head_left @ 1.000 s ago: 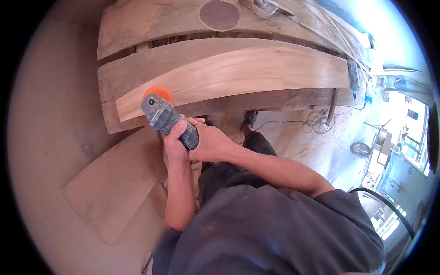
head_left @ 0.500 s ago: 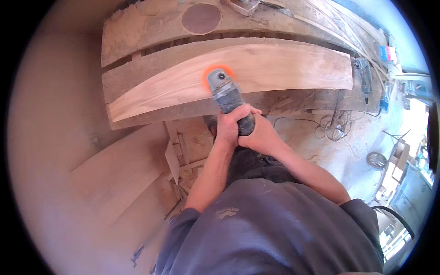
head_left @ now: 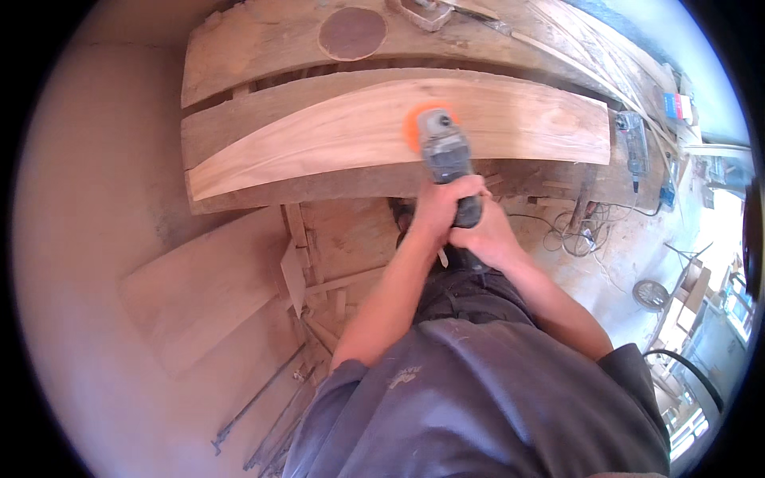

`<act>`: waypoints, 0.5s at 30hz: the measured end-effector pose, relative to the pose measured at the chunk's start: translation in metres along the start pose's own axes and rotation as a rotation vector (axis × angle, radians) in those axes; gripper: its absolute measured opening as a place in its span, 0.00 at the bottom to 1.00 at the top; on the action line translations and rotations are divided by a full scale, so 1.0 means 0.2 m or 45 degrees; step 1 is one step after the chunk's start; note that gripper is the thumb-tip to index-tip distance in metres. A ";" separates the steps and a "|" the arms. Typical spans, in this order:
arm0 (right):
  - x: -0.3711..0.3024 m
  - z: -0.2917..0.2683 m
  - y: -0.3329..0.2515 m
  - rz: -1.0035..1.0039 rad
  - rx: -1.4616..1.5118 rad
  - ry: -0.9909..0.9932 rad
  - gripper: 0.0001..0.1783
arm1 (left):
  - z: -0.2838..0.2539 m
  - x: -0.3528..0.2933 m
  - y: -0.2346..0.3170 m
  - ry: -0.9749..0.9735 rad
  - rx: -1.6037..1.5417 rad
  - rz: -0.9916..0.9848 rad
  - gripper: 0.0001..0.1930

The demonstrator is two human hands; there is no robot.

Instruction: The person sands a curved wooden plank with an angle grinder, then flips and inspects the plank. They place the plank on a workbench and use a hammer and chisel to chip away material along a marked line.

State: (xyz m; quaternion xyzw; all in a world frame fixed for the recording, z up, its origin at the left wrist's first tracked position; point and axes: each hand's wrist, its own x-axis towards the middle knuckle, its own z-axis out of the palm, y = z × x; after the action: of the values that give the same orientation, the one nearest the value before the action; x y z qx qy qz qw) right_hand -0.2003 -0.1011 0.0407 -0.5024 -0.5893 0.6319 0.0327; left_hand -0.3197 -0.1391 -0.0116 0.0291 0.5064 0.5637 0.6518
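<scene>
Both my hands grip one angle grinder [head_left: 448, 151], a grey and black tool with an orange disc [head_left: 414, 127] at its head. The disc lies over the middle of a long, pale wooden board [head_left: 534, 119] with curved edges; how firmly it touches cannot be made out. My left hand [head_left: 441, 209] wraps around the grinder's body from the left. Lower on the handle, my right hand [head_left: 492, 237] closes from the right. Fingers of both hands are partly hidden behind the tool and each other.
The board rests on a rough plank bench [head_left: 239, 64]. On it are a round brown sanding disc [head_left: 352, 33], a small tray [head_left: 422, 14], and a second power tool [head_left: 634, 143] at the right end. Coiled cable [head_left: 575, 235] lies below. Wood panels [head_left: 207, 279] lean at left.
The grinder and both hands have shifted right along the board, from left of its middle to about its middle. The view has also moved slightly.
</scene>
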 end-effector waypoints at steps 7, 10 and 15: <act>0.21 0.49 -0.15 -0.162 -0.273 -0.307 0.50 | -0.55 -0.18 0.20 0.116 -0.376 0.216 0.13; 0.26 0.68 -0.32 -0.127 -0.236 -0.426 0.47 | -0.73 -0.25 0.34 0.189 -0.575 0.227 0.12; 0.24 0.65 -0.31 -0.085 -0.213 -0.310 0.43 | -0.71 -0.18 0.30 0.097 -0.422 0.208 0.13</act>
State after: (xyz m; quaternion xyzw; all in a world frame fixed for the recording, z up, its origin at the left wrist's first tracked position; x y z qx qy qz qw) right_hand -0.3449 -0.1447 0.0351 -0.4030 -0.6558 0.6356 -0.0599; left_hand -0.4558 -0.2200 -0.0220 -0.0591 0.4270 0.6911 0.5801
